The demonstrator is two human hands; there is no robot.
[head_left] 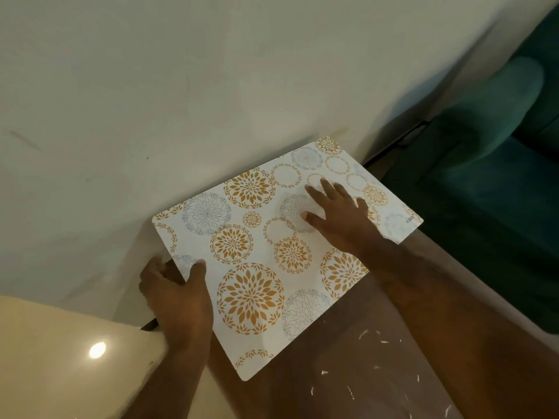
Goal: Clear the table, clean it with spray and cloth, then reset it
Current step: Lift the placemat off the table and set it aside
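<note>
A white placemat (260,261) printed with orange and grey flower circles lies on the brown table (348,373), its far edge against the wall. My left hand (178,297) grips the mat's left edge, thumb on top and fingers under it. My right hand (338,213) rests flat on the mat's far right part, fingers spread. The mat's right corner reaches past the table's right edge. White flecks dot the near part of the table.
A cream wall (181,101) stands right behind the table. A dark green upholstered chair (490,164) sits to the right of the table. A glossy pale surface (60,358) with a lamp's reflection is at the lower left.
</note>
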